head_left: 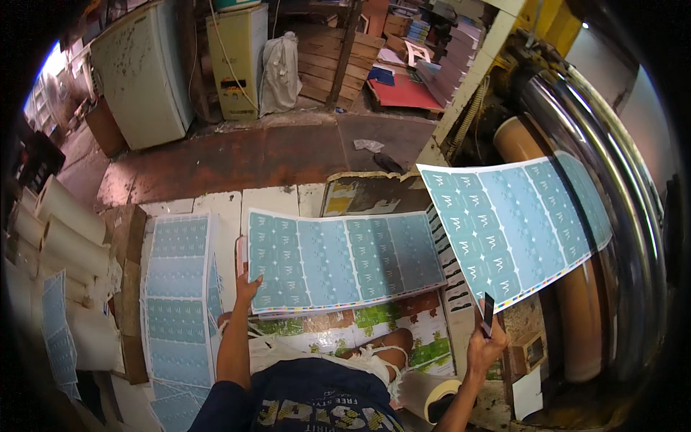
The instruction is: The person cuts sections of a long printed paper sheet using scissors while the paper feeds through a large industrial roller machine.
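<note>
My left hand (pixel 249 286) grips the left edge of a teal and light-blue printed sheet (pixel 324 263), thumb on top. That sheet lies on other sheets in front of me. At the right, my right hand (pixel 487 347) is closed around a slim, dark, flat-bladed tool (pixel 489 315), perhaps a cutter knife. Its blade is by the lower left corner of a second printed sheet (pixel 515 230). That sheet slopes up to the right and runs onto the rollers, with a dark band across it. Whether the blade touches the sheet, I cannot tell.
A shiny metal roller (pixel 615 165) and a brown roller (pixel 576 324) stand on the right. More printed sheets (pixel 180 288) are piled at my left, beside large pale rolls (pixel 79 259). Near my lap is another roll (pixel 432 396). A wooden pallet (pixel 324 61) leans at the back.
</note>
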A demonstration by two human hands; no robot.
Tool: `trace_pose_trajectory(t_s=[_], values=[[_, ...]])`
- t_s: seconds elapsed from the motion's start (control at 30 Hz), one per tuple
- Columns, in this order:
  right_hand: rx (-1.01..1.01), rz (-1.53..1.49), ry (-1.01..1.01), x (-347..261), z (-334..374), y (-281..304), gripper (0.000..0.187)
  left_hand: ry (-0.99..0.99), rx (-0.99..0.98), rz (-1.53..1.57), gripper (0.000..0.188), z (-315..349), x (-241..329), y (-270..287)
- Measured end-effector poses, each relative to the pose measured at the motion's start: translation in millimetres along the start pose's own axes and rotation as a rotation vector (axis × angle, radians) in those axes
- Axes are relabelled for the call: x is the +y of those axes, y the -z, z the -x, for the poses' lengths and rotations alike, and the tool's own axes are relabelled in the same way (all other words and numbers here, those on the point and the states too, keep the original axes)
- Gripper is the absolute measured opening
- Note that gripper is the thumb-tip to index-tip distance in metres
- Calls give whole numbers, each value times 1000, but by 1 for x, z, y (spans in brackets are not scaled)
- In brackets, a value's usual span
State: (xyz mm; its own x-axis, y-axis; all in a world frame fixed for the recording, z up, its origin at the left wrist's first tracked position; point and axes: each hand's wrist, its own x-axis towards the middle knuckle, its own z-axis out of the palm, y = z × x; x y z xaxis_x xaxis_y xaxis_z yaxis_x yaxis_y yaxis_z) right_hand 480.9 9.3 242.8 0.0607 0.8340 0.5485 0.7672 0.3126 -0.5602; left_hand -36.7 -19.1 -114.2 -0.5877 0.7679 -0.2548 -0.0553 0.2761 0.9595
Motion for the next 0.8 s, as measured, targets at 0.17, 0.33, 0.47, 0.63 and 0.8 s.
trace_pose_trajectory(t_s=[0.17,0.33,0.47,0.63,0.8], values=[[-20,8,78,-25,16,2,43,-209,38,-182,65,-7,2,0],[-168,16,-61,-37,33,12,44,-330,142,-395,93,10,26,-7],[-202,-30,-78,-52,27,16,44,-120,111,-759,134,54,56,-21],[-284,-106,-133,-60,27,16,46,298,-58,-1069,160,116,35,-32],[-353,-177,-22,-65,30,5,56,342,-71,-775,162,107,27,-40]])
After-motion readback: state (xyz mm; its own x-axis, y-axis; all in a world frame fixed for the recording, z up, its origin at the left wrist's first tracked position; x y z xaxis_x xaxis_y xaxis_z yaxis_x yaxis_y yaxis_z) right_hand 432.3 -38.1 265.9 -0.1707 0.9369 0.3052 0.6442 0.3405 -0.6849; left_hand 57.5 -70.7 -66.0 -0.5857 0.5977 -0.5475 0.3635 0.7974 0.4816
